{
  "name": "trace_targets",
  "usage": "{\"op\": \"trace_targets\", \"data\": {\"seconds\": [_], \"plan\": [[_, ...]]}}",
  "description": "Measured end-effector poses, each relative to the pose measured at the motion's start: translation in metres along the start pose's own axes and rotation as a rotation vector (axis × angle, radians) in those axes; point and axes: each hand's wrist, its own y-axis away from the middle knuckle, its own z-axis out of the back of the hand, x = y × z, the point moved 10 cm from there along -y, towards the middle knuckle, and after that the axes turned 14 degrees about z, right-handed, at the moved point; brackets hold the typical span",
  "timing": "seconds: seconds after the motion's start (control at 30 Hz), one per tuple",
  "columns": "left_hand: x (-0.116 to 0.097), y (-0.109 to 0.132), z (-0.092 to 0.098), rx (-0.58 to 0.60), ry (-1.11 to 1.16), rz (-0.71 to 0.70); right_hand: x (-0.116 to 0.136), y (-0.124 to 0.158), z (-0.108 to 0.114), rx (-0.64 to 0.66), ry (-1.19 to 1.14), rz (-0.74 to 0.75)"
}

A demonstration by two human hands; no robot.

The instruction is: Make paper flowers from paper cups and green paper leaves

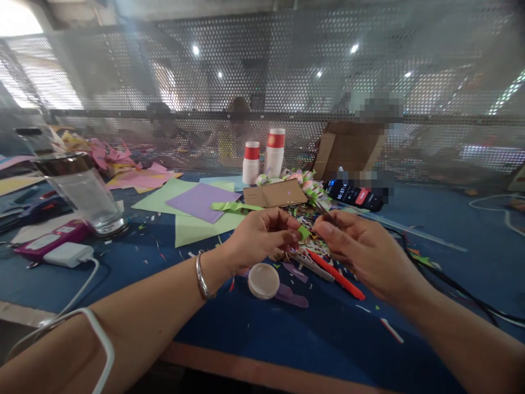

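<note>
The left hand (264, 239) pinches a green scrap (304, 233) over the littered surface (221, 328), above a red pen (338, 277); the right hand (359, 243), just beside, grips a thin dark thing (322, 209) I can't quite make out.

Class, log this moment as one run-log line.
left hand: holding green paper piece | right hand: pinching thin dark item, identity unclear | nearby: round pale object, red pen-like item
</note>
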Motion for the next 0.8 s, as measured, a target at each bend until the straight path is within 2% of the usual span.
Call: {"op": "trace_targets", "data": {"seconds": [0.13, 0.43, 0.6, 0.8], "plan": [[0.003, 0.000, -0.007, 0.030, -0.010, -0.003, 0.008, -0.001, -0.007, 0.046, 0.130, 0.040], [-0.002, 0.005, -0.009, 0.008, 0.006, -0.005, 0.019, -0.003, -0.001, 0.021, 0.163, 0.136], [0.001, 0.003, -0.008, 0.027, -0.042, 0.014, 0.016, -0.001, -0.006, 0.079, 0.255, 0.116], [0.008, 0.002, -0.006, 0.018, -0.023, 0.073, 0.021, 0.002, -0.012, 0.111, 0.423, 0.247]]}}
